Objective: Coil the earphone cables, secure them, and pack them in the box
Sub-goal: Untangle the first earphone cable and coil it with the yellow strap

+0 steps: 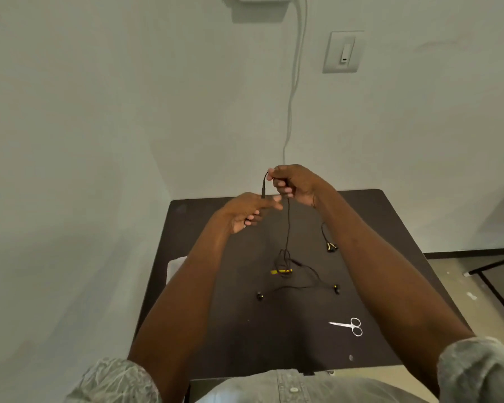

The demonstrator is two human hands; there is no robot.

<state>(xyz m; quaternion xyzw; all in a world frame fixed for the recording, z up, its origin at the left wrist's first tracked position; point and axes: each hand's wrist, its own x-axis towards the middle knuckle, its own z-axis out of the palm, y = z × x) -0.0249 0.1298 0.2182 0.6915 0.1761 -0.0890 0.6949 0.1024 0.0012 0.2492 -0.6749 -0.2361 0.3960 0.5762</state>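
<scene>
A thin black earphone cable (287, 228) hangs from my right hand (296, 184), which pinches it near the plug end, raised above the far side of the dark table (216, 330). The plug (263, 191) dangles down onto my left hand (246, 209), which touches it with thumb and forefinger. Below, the cable falls into a loose tangle (285, 264) on the table, beside a yellow tie (277, 271). Its two earbuds (259, 296) (336, 289) lie spread apart. A second pair of earbuds with yellow marks (330, 247) lies next to my right forearm.
Small silver scissors (349, 325) lie at the front right of the table. A white object (173, 267) shows at the table's left edge, partly hidden by my left arm. The wall stands just behind the table, with a hanging white cord (293, 91).
</scene>
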